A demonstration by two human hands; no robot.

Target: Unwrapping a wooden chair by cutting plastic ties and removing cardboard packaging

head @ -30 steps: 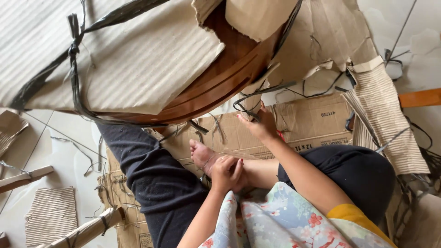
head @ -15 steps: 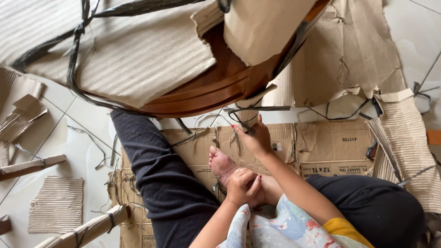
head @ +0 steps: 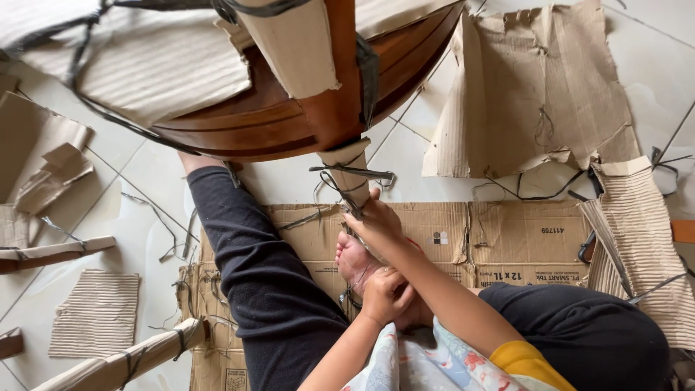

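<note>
Where I sit: on a flattened box point(head: 507, 239) spread over the tiled floor point(head: 145, 181), legs in dark trousers out in front, one bare foot point(head: 353, 257) tucked in close.
Left hand point(head: 385, 293): nearest me, curled against the heel of that foot. I cannot tell whether it grips anything; a dark scrap shows just beside it.
Right hand point(head: 376, 221): reached past the foot, fingers closed on the black strap point(head: 340, 190) where it crosses the tip of the furniture leg point(head: 347, 163), thumb up.
Hands together or apart: apart, with the foot between them.
Furniture leg: wrapped in cardboard, just beyond my right hand. Its long axis runs from the wooden frame point(head: 275, 123) straight towards me, and the free end points at my foot.
Step in hand: as I judge it, working the strap loose at the leg's tip.
What the next move calls for: probably a steady pull along the leg, away from the frame, with the left hand free to brace.
Frame: curved brown wood, tipped over above my knee, part covered in ribbed wrapping point(head: 145, 65).
Farthest: a torn cardboard sheet point(head: 536, 94) lying on the floor.
</note>
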